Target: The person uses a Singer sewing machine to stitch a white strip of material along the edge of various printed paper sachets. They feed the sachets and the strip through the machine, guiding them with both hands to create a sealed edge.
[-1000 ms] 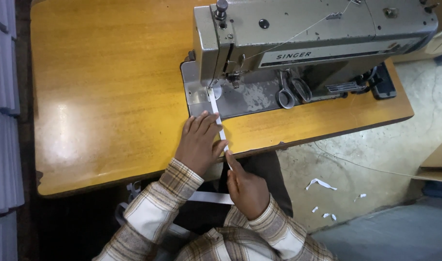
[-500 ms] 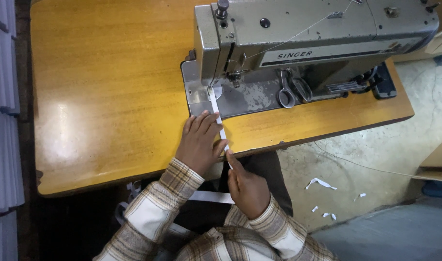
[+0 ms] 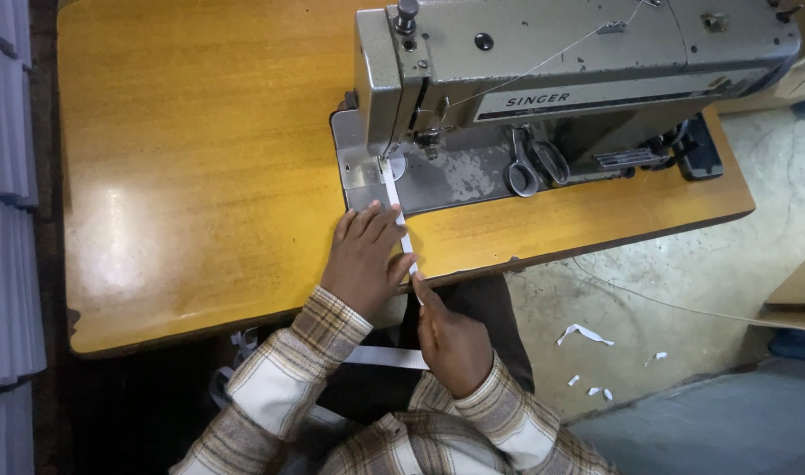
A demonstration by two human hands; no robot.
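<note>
A narrow white fabric strip [image 3: 402,220] runs from under the presser foot of a grey sewing machine [image 3: 561,62] toward me across the wooden table [image 3: 200,158]. My left hand [image 3: 364,255] lies flat on the table with its fingers pressing beside the strip. Just off the table's front edge, my right hand [image 3: 446,330] pinches the strip's near part between thumb and forefinger. More white strip [image 3: 387,356] lies across my lap.
Scissors [image 3: 530,163] rest on the machine bed under the arm. A thread runs across the machine's top. White scraps [image 3: 587,334] lie on the concrete floor at right. Stacked grey panels [image 3: 7,193] stand along the left edge.
</note>
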